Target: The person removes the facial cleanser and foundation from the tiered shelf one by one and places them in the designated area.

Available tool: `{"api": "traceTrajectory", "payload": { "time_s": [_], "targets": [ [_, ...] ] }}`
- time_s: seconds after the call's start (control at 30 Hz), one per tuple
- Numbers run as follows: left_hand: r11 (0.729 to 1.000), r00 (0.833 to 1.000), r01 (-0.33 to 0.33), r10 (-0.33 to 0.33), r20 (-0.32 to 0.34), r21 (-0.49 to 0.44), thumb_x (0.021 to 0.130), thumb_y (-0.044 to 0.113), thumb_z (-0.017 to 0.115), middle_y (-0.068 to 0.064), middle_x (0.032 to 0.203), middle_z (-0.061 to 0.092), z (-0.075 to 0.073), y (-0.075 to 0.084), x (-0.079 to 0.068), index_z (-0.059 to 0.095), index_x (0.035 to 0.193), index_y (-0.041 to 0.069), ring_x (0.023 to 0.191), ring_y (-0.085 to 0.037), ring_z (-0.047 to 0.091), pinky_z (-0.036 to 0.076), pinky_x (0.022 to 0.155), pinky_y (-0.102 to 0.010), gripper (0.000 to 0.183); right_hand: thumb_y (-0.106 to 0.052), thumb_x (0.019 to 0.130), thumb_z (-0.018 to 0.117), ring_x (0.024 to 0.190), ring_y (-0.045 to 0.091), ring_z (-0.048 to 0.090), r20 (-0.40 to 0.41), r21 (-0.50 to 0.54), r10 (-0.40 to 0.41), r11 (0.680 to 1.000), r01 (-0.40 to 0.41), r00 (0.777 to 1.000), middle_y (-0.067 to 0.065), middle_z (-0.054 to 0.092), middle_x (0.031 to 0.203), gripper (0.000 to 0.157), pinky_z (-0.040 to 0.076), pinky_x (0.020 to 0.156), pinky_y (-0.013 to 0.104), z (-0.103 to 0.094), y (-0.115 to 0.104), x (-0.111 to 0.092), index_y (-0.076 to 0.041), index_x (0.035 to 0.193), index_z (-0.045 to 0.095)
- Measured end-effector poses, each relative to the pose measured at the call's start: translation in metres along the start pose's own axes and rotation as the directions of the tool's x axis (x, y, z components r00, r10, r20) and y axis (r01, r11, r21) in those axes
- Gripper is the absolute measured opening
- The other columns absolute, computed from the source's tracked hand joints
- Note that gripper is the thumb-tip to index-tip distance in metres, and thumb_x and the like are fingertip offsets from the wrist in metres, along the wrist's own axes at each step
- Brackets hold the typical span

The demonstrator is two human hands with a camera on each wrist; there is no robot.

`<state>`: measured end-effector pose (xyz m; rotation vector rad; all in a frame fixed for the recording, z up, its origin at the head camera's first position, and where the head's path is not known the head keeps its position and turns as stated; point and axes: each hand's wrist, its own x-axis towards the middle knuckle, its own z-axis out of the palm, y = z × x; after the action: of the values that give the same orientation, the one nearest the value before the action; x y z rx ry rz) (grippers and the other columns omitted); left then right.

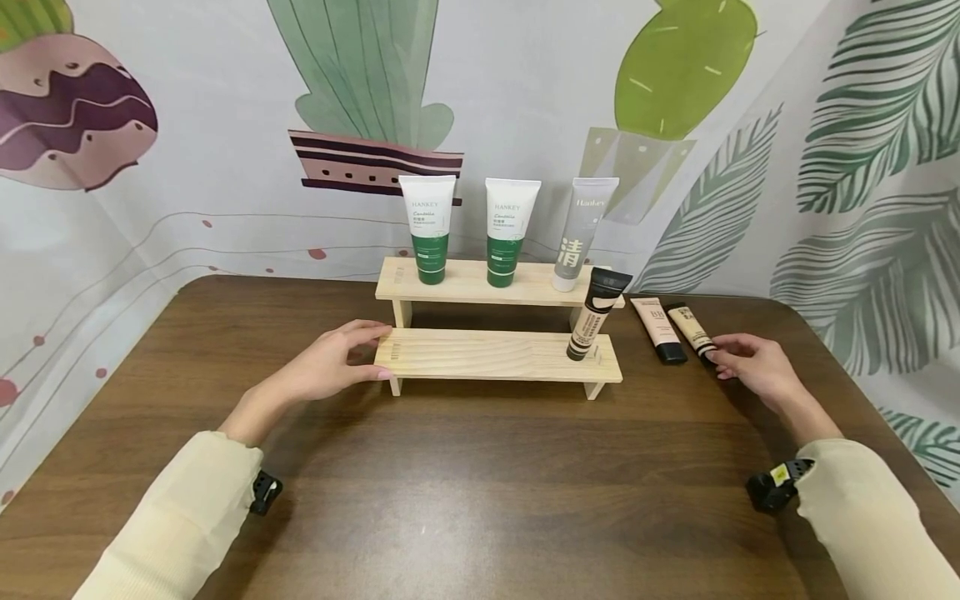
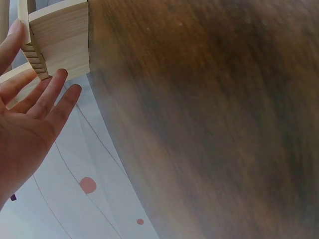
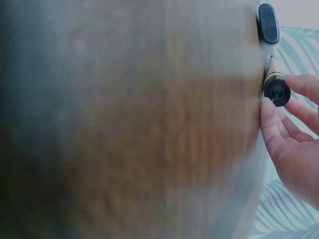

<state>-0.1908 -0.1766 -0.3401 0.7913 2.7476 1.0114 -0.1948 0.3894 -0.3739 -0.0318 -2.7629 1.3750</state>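
A two-tier wooden stand [image 1: 480, 354] is on the table, and my left hand [image 1: 330, 362] holds the left end of its lower tier. In the left wrist view the thumb and index finger of the left hand [image 2: 30, 119] lie on either side of the board's end; the other fingers are spread. Farther right, my right hand [image 1: 757, 367] pinches a beige tube [image 1: 692, 327] near its black cap [image 3: 277, 90] as it lies on the table. Beside it lies a pink BB cream tube [image 1: 656, 325] with a black cap. A beige-and-black tube [image 1: 592, 312] leans, cap up, on the lower tier's right end.
On the upper tier stand two white-and-green tubes [image 1: 430, 229] [image 1: 512, 232] and a grey tube [image 1: 583, 233]. A printed cloth [image 1: 525, 92] hangs behind the brown table [image 1: 480, 483].
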Motion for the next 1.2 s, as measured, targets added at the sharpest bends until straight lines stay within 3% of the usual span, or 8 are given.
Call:
{"api": "traceTrajectory", "payload": {
  "time_s": [0.33, 0.67, 1.0, 1.1, 1.2],
  "targets": [
    [1.0, 1.0, -0.008, 0.008, 0.002, -0.002, 0.081, 0.021, 0.071, -0.023, 0.13, 0.042, 0.0, 0.0, 0.001, 0.045, 0.13, -0.005, 0.109, -0.032, 0.053, 0.044, 0.089, -0.046, 0.062, -0.017, 0.091, 0.057, 0.056, 0.006, 0.057, -0.027, -0.055, 0.022, 0.998, -0.024, 0.999, -0.009, 0.057, 0.073, 0.042, 0.051, 0.051, 0.024, 0.002, -0.002, 0.003, 0.017, 0.113, 0.049],
    [1.0, 1.0, -0.004, 0.004, 0.009, -0.003, 0.081, 0.02, 0.071, -0.023, 0.131, 0.042, 0.0, -0.001, 0.001, 0.045, 0.13, -0.005, 0.109, -0.032, 0.052, 0.044, 0.089, -0.046, 0.061, -0.015, 0.092, 0.054, 0.056, 0.006, 0.056, -0.027, -0.067, 0.023, 0.997, -0.024, 0.999, 0.002, 0.059, 0.075, 0.038, 0.051, 0.05, 0.024, 0.002, -0.002, 0.002, 0.018, 0.111, 0.049],
    [1.0, 1.0, -0.015, 0.015, 0.001, 0.0, 0.081, 0.022, 0.07, -0.023, 0.13, 0.042, -0.001, 0.001, -0.001, 0.046, 0.129, -0.006, 0.109, -0.033, 0.053, 0.042, 0.09, -0.048, 0.061, -0.02, 0.094, 0.052, 0.06, 0.007, 0.059, -0.004, -0.081, 0.059, 0.995, -0.06, 0.998, 0.015, 0.061, 0.087, 0.044, 0.053, 0.055, 0.026, 0.0, -0.008, -0.003, 0.018, 0.114, 0.046],
    [1.0, 1.0, -0.01, 0.01, 0.002, 0.0, 0.081, 0.023, 0.07, -0.023, 0.13, 0.043, -0.001, 0.001, -0.001, 0.045, 0.13, -0.006, 0.109, -0.033, 0.052, 0.043, 0.09, -0.048, 0.061, -0.02, 0.093, 0.053, 0.062, 0.007, 0.059, 0.004, -0.053, 0.057, 0.997, -0.056, 0.998, 0.009, 0.061, 0.086, 0.045, 0.053, 0.056, 0.026, -0.002, -0.008, -0.005, 0.019, 0.116, 0.044],
    [1.0, 1.0, -0.006, 0.006, 0.005, 0.002, 0.082, 0.022, 0.07, -0.023, 0.13, 0.042, -0.001, 0.001, -0.001, 0.045, 0.13, -0.006, 0.11, -0.033, 0.052, 0.043, 0.09, -0.047, 0.061, -0.019, 0.092, 0.054, 0.063, 0.006, 0.059, 0.012, -0.015, 0.046, 0.999, -0.046, 0.999, -0.005, 0.06, 0.081, 0.047, 0.053, 0.057, 0.025, -0.006, -0.01, -0.008, 0.019, 0.118, 0.042]
  ]
}}
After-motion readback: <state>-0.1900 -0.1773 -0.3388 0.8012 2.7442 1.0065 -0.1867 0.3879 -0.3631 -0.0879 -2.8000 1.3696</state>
